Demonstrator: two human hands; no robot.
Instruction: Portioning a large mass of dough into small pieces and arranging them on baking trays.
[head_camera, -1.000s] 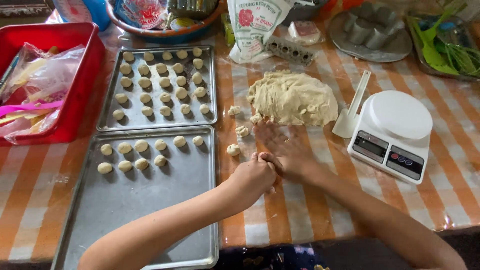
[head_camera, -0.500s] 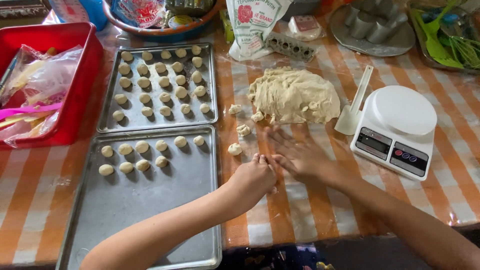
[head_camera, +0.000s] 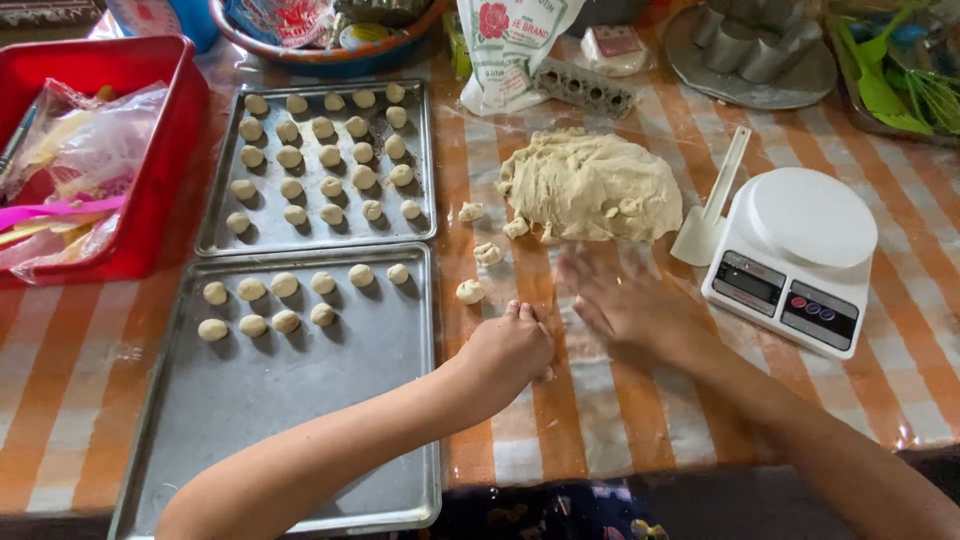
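Here the left hand (head_camera: 510, 350) lay clenched on the table, contents hidden, while the right hand (head_camera: 625, 305) was flat, released (blurred), fingers toward twelve o'clock, where the dough mound (head_camera: 590, 185) stretched nine-to-three.

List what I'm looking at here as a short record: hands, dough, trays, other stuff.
left hand: curled in a loose fist on the table by the near tray
right hand: flat, palm down, blurred
dough lump: beyond the hands
loose pieces: a few beside the lump
near tray: nine balls
far tray: rows of balls
scale: right, white
red bin: left
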